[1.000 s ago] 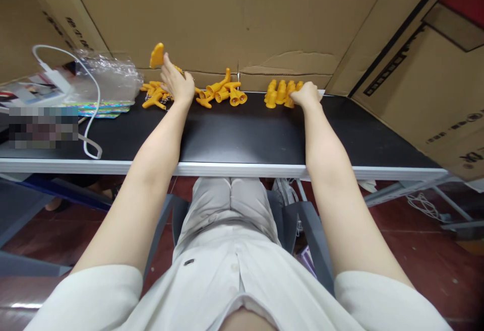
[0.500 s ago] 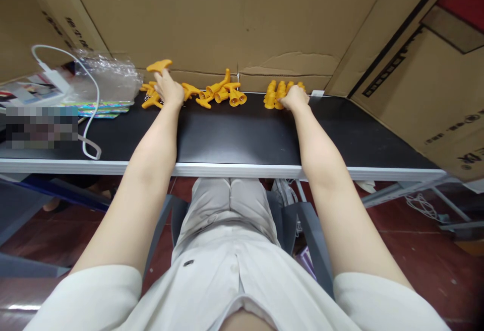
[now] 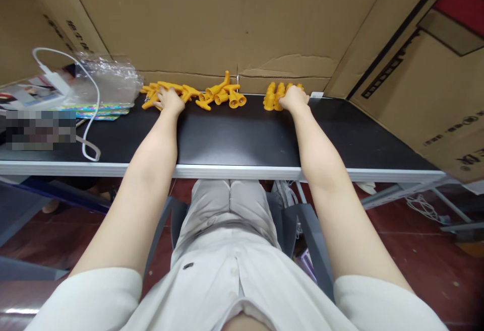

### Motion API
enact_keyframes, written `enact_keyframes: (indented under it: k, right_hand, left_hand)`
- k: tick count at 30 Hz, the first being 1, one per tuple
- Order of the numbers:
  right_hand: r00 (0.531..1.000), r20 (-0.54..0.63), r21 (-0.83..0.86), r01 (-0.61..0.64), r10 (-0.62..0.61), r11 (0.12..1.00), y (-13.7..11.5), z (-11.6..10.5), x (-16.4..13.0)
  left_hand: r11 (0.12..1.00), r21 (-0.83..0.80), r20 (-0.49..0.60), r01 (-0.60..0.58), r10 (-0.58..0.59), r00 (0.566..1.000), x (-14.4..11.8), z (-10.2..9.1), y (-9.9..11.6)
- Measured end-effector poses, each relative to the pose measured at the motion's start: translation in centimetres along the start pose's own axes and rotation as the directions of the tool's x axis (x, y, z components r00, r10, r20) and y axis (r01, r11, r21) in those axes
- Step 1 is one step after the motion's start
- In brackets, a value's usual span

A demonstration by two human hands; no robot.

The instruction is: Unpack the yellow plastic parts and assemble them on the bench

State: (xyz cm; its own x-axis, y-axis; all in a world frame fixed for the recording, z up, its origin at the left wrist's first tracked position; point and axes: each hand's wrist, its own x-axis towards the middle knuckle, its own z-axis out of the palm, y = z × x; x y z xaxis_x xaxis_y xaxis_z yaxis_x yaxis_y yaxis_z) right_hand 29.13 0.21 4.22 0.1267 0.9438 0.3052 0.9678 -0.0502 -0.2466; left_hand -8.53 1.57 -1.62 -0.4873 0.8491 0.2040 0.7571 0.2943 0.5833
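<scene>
While the left hand spreads fingers at yellow handles, I cannot tell if the right hand grips

A black tabletop (its front edge is a pale metal strip) carries a heap of yellow T-shaped pieces at the left hand's fingers. Between the hands lie loose yellow pieces, some showing hollow ends; upright yellow pieces stand clustered beside the right hand. Well left of the left hand are colourful flat packs and a white cable, looping near the edge.
</scene>
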Motion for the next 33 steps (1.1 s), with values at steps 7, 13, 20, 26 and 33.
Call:
enact_keyframes:
  k: [7,13,20,26,33]
  right_hand:
    - [0.995,0.02,-0.036,-0.101,0.102,0.994,-0.7,-1.1,-0.7]
    - [0.997,-0.063,-0.055,-0.043,0.04,0.998,-1.1,-1.4,-0.4]
    - [0.985,-0.146,-0.083,0.083,-0.094,0.993,-2.6,-1.5,-1.1]
    - [0.935,-0.179,-0.072,0.298,-0.306,0.952,-3.5,0.9,-0.6]
    - [0.925,-0.113,-0.092,0.354,-0.363,0.931,-4.1,2.2,-0.8]
  left_hand:
    - [0.994,-0.082,-0.153,-0.074,0.061,0.986,2.0,1.0,-1.6]
    - [0.977,-0.178,-0.288,-0.113,0.058,0.956,4.3,1.5,-3.0]
    - [0.954,-0.229,-0.357,-0.193,0.102,0.929,3.4,1.1,-2.0]
    - [0.927,-0.153,-0.314,-0.344,0.284,0.906,1.7,1.1,1.6]
    - [0.825,-0.082,-0.056,-0.559,0.556,0.829,1.1,4.0,3.2]
